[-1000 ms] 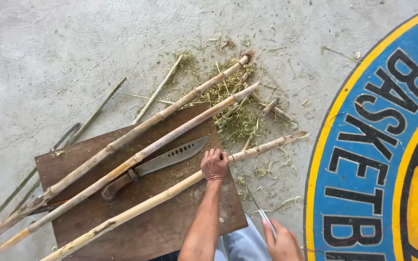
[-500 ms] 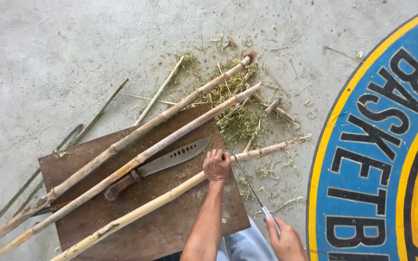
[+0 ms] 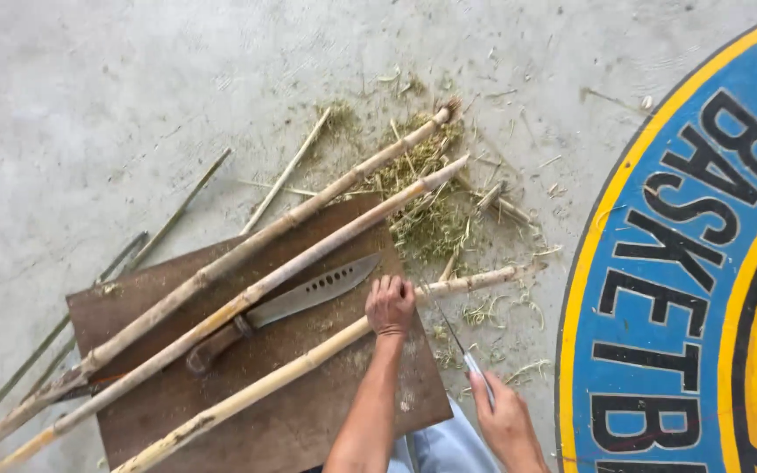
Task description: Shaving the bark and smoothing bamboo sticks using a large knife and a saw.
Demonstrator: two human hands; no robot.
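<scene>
L hand (image 3: 390, 306) clenched around near cane stalk (image 3: 308, 363), pinning it on brown board (image 3: 133, 302). R hand (image 3: 505, 419) grips small knife (image 3: 459, 348), blade just right of the stalk. Big machete (image 3: 286, 307) lies on board betw. stalks. Trimmings (image 3: 427, 219) far side.

I see a wooden board (image 3: 308, 412) lying flat on the concrete floor (image 3: 89, 88), with three long bamboo poles (image 3: 247, 250) lying slantwise across it and a big knife (image 3: 286, 307) resting on the board between the middle pole and the nearest pole (image 3: 308, 359). My left hand (image 3: 390, 305) sits on the nearest pole at the board's right side, and my right hand (image 3: 505, 420) is off the board to the right, holding a thin blade (image 3: 453, 337) that points up toward that pole. Behind the board lies a heap of shavings (image 3: 431, 201), thin sticks (image 3: 177, 210) lie to its left, and a painted floor circle (image 3: 685, 289) lies far right.
</scene>
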